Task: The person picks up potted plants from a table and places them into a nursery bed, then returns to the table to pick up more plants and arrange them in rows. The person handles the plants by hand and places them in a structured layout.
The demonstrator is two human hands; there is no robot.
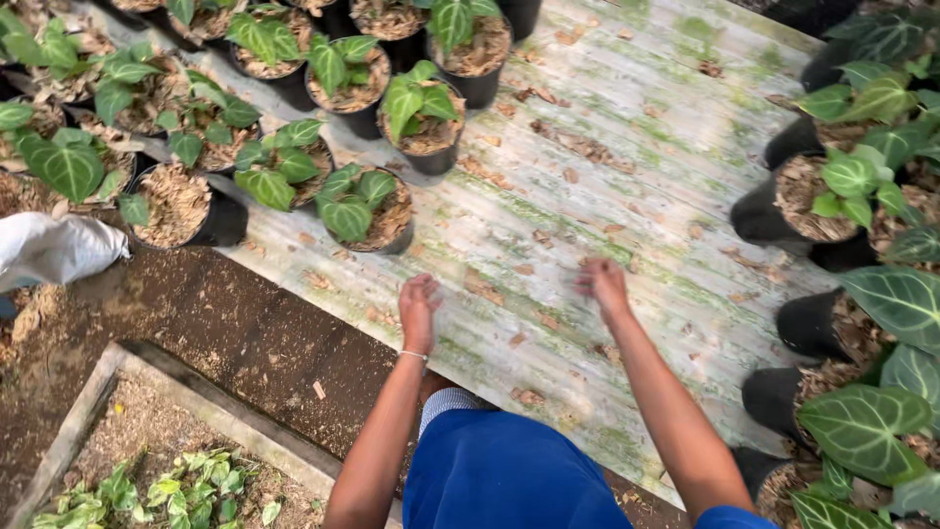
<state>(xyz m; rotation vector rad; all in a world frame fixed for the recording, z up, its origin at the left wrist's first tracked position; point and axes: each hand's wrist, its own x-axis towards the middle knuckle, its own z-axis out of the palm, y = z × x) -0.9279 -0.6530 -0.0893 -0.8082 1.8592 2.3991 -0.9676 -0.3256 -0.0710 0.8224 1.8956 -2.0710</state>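
While both arms are being stretched over corrugated sheet (627, 127), left hand (419, 312) is being held loosely curled, right hand (604, 282) blurred, closure unclear; nothing visibly gripped; nearest potted plant (364, 209) is being left just beyond left fingers, grouped with other pots
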